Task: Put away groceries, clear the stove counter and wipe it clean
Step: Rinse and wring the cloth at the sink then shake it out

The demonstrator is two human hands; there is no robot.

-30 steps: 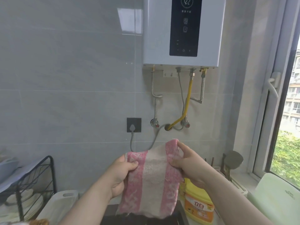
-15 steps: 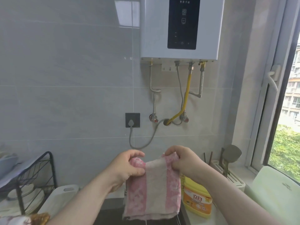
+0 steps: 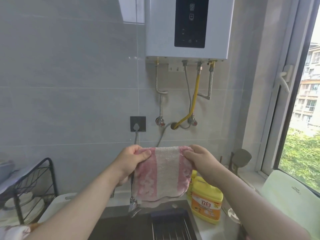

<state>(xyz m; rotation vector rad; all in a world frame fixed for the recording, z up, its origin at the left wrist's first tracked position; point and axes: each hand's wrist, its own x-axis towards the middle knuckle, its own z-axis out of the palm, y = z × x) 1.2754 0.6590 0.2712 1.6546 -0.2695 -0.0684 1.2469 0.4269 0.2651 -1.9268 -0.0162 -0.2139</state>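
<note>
Cloth (image 3: 167,172): pink terry with a white centre stripe, folded double so that the fold forms its top edge. It hangs in the air above the sink (image 3: 117,226), in front of the tiled wall.

Handling, as judged from the drape: light, soft and fully limp. It has no stiffness of its own and will sag or bunch wherever it is unsupported. The terry pile offers good friction, so slipping from the fingers is unlikely. It is not fragile. Whether the fabric is wet or dry cannot be settled from this view. If it is wet, allow for added weight and dripping.

Recommended hold: the two upper corners at the fold, for spreading or refolding. For wiping, gather the cloth into a flat pad under one palm.

Left hand (image 3: 133,158): closed round the upper left corner, thumb laid across the front face, fingers curled behind.

Right hand (image 3: 199,160): closed on the upper right corner, thumb at the front, fingers curled over the top edge.

Both hands sit level with each other, and the top edge runs straight between them. Neither hand holds anything else.

Surroundings: a faucet (image 3: 133,204) shows below the cloth's lower left edge. A yellow detergent bottle (image 3: 207,205) stands on the counter just right of the sink. A black dish rack (image 3: 32,187) stands at the far left. A water heater (image 3: 188,28) is mounted on the wall above.
</note>
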